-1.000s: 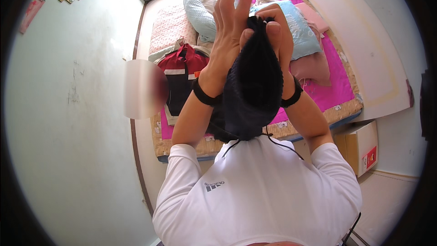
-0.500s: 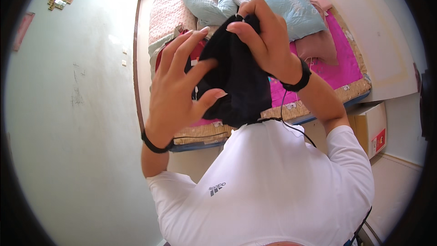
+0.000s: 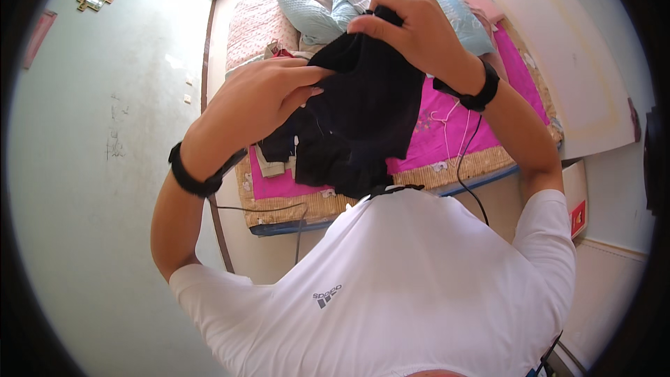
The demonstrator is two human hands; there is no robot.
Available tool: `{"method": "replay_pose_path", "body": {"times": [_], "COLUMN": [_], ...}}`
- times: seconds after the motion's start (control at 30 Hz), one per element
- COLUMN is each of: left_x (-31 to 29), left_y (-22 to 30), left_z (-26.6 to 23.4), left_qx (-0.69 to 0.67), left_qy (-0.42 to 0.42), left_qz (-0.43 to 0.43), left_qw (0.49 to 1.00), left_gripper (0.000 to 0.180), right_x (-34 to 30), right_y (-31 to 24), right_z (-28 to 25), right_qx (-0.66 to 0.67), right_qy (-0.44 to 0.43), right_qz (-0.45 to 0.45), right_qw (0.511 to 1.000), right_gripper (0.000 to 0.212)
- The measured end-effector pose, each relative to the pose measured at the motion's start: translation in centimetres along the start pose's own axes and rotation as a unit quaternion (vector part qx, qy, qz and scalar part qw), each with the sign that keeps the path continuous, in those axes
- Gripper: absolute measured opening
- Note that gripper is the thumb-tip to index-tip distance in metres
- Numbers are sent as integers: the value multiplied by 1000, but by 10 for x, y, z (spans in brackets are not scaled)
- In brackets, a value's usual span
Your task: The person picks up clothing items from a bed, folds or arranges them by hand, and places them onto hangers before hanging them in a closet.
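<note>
A bed with a magenta sheet [image 3: 513, 101] fills the upper middle of the frame, a dark garment [image 3: 370, 98] held up before it at upper centre. The right hand [image 3: 419, 31], upper right of centre, grips the garment's top; the left hand [image 3: 258, 98], left of centre, pinches its left edge.

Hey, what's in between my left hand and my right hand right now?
A dark cloth: in the head view, its upper part spans from your left hand to your right hand, which pinches it.
</note>
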State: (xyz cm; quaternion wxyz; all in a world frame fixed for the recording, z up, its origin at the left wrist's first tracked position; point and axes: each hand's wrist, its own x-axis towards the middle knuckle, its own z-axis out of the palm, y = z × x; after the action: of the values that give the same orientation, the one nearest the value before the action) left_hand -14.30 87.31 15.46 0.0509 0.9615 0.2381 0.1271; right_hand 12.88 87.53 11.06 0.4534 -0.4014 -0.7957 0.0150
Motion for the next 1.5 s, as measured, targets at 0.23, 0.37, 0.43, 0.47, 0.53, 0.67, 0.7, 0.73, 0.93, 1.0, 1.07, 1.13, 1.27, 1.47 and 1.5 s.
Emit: {"method": "replay_pose_path", "body": {"times": [0.23,0.37,0.43,0.47,0.53,0.67,0.7,0.73,0.93,1.0,1.07,1.13,1.27,1.47,1.5], "left_x": [28,28,27,29,26,35,36,35,52,61,82,90,132,154,155], "left_y": [18,17,20,21,20,4,5,4,-6,-1,-40,-72,-119,-119,-119], "left_z": [10,-14,-17,-18,-21,4,5,5,22,12,20,35,72,51,35], "left_qx": [-48,43,47,42,3,-74,-76,-63,-289,-331,-376,-321,-226,-182,-226], "left_qy": [-168,-60,45,41,64,106,104,85,180,128,32,43,91,205,210], "left_qz": [-36,-5,59,60,42,-15,-13,-69,-67,-145,-216,-243,-178,-72,-31], "left_qw": [984,997,996,996,997,991,992,992,938,924,901,914,953,959,951], "left_gripper": [33,38,37,37,35,34,34,35,49,59,48,40,40,40,39], "right_x": [-20,-40,-47,-50,-44,-37,-40,-38,-22,-2,5,19,22,41,48], "right_y": [12,12,3,0,-6,-14,-6,-6,11,21,55,57,120,119,118], "right_z": [-11,-43,-52,-57,-51,-57,-55,-53,-40,-49,-40,-41,-31,-63,-70], "right_qx": [-37,-21,0,19,22,104,136,169,274,168,244,-16,-56,-86,10], "right_qy": [32,45,35,29,35,-7,-18,-30,-16,-59,-83,-143,-159,-92,-72], "right_qz": [30,-35,-62,-94,-64,74,95,112,145,155,180,191,170,130,78], "right_qw": [998,998,997,995,997,992,986,979,950,972,949,971,971,984,994], "right_gripper": [37,43,44,45,42,48,45,41,29,26,33,44,49,42,41]}}
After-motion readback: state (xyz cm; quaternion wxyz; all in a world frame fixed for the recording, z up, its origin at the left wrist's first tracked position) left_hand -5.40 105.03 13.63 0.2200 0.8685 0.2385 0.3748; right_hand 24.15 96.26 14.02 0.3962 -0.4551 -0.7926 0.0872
